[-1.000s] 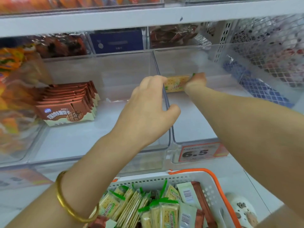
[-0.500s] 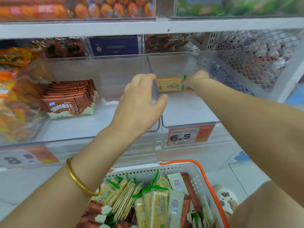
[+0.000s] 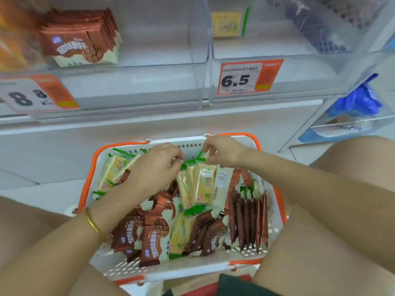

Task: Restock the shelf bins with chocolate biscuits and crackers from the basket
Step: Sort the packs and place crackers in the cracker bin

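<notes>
Cracker packs (image 3: 202,184), glossy, flat, pinched at green ends by right hand (image 3: 222,151).

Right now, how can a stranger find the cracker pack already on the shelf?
Find the orange 6.5 price tag. In the clear bin behind it stands one yellow cracker pack with a green edge. It is alone; the neighbouring bin holds brown packs.

Bright, even shop light, seemingly from overhead, leaves only soft shadows under the fingers (image 3: 176,160). The packets (image 3: 203,184) just below them look fairly sharp. Above the fingers the shelf bins (image 3: 198,39) smear into blur with mild glare. Far out from the fingers, straight edges bow with wide-angle distortion.
</notes>
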### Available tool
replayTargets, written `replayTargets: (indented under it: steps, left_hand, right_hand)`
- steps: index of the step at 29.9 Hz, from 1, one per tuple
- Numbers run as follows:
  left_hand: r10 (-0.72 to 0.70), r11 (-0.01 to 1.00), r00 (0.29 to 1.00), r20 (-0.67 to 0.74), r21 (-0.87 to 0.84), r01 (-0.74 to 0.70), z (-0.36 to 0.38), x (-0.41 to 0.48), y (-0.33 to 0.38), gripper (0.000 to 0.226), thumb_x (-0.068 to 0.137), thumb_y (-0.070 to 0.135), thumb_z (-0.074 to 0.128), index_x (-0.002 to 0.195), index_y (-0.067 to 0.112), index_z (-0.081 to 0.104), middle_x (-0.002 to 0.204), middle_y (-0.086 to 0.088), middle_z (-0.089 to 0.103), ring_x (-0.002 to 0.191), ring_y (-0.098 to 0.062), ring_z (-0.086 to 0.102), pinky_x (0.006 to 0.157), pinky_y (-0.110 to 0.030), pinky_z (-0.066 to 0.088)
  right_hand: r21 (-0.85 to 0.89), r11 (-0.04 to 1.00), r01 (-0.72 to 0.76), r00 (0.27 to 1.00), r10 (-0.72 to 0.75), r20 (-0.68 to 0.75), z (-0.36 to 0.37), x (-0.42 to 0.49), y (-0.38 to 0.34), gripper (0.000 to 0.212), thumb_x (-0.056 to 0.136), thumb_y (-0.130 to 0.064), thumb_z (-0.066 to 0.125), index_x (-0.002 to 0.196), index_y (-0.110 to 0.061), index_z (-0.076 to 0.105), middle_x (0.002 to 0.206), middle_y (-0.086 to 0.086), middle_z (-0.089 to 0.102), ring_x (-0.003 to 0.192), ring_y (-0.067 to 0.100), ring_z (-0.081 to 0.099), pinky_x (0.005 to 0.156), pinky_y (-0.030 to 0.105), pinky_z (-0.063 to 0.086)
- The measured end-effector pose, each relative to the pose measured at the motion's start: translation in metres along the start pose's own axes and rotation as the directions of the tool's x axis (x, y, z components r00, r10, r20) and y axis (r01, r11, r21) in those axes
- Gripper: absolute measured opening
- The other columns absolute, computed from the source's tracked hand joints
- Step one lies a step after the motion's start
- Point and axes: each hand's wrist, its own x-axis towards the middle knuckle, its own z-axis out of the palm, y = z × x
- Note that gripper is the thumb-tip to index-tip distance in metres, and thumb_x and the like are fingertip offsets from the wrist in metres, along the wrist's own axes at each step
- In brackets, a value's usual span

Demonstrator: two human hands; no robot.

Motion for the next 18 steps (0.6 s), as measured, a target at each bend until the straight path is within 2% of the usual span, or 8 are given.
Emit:
replayTargets:
  steps: [1,3,5,7,11,13,15,18]
  left_hand:
    - [-0.018,1.0,0.999,0.04,0.008,0.017,0.004,0.001,-0.004,0.025,0.093,0.016,0.048,0.112,0.019,0.065,0.118,0.004,0.06,0.109,-0.015,0.054,0.086,-0.029,0.043]
    - [-0.025,1.0,0.995,0.095,0.015,0.023,0.009,0.002,-0.011,0.026,0.094,0.017,0.048,0.115,0.018,0.063,0.12,0.002,0.06,0.106,-0.014,0.054,0.087,-0.028,0.043]
    - [-0.029,1.0,0.993,0.118,-0.002,0.029,0.013,0.002,-0.016,0.027,0.094,0.017,0.048,0.117,0.017,0.062,0.12,0.0,0.059,0.104,-0.014,0.054,0.088,-0.029,0.044]
    - [-0.027,1.0,0.991,0.131,-0.011,0.028,0.016,0.001,-0.018,0.027,0.094,0.016,0.048,0.117,0.016,0.062,0.119,0.0,0.058,0.103,-0.015,0.054,0.088,-0.031,0.045]
    - [-0.037,0.998,0.981,0.19,-0.044,0.046,0.022,0.001,-0.017,0.026,0.094,0.018,0.049,0.118,0.016,0.06,0.119,-0.001,0.057,0.1,-0.014,0.054,0.087,-0.035,0.047]
    - [-0.05,0.994,0.975,0.218,-0.089,0.071,0.025,0.002,-0.017,0.027,0.095,0.021,0.05,0.12,0.016,0.059,0.122,-0.001,0.056,0.099,-0.012,0.054,0.086,-0.03,0.046]
    - [-0.072,0.977,0.964,0.256,-0.175,0.119,0.026,0.002,-0.013,0.033,0.096,0.026,0.052,0.127,0.015,0.054,0.128,-0.001,0.054,0.1,-0.009,0.054,0.084,-0.023,0.043]
    - [-0.105,0.9,0.935,0.338,-0.368,0.234,0.023,0.004,-0.007,0.045,0.091,0.031,0.06,0.132,0.016,0.048,0.13,0.002,0.052,0.106,-0.008,0.054,0.087,-0.022,0.044]
  right_hand:
    - [-0.118,0.993,0.011,0.999,-0.006,0.039,0.015,0.013,0.007,0.045,0.086,-0.023,0.069,0.124,-0.008,0.049,0.121,0.012,0.055,0.103,0.027,0.055,0.083,0.031,0.045]
    - [-0.234,0.972,0.023,0.997,-0.006,0.071,0.042,0.029,0.017,0.071,0.077,-0.039,0.075,0.131,-0.009,0.04,0.128,0.01,0.049,0.114,0.026,0.05,0.093,0.034,0.043]
    - [-0.299,0.954,-0.001,0.999,0.015,0.046,0.061,0.036,0.023,0.081,0.071,-0.047,0.078,0.131,-0.01,0.037,0.128,0.01,0.044,0.118,0.028,0.047,0.093,0.039,0.045]
    - [-0.312,0.95,-0.019,1.0,0.019,-0.005,0.069,0.039,0.025,0.08,0.069,-0.048,0.079,0.126,-0.011,0.037,0.125,0.009,0.043,0.115,0.027,0.047,0.089,0.038,0.044]
    - [-0.206,0.977,-0.049,0.999,0.05,0.0,0.065,0.045,0.026,0.075,0.067,-0.045,0.082,0.119,-0.012,0.039,0.117,0.006,0.045,0.105,0.025,0.051,0.086,0.038,0.049]
    - [-0.132,0.991,-0.033,0.998,0.039,0.043,0.055,0.048,0.03,0.061,0.072,-0.04,0.08,0.113,-0.012,0.044,0.106,0.001,0.049,0.098,0.022,0.051,0.076,0.03,0.048]
    - [0.051,0.999,-0.018,0.996,0.013,0.086,0.041,0.043,0.028,0.051,0.076,-0.031,0.078,0.111,-0.011,0.047,0.1,-0.001,0.049,0.092,0.019,0.05,0.061,0.022,0.042]
    - [0.423,0.906,-0.029,0.991,-0.03,0.131,0.024,0.028,0.018,0.05,0.081,-0.022,0.075,0.121,-0.013,0.046,0.102,-0.003,0.054,0.086,0.014,0.057,0.061,0.023,0.047]
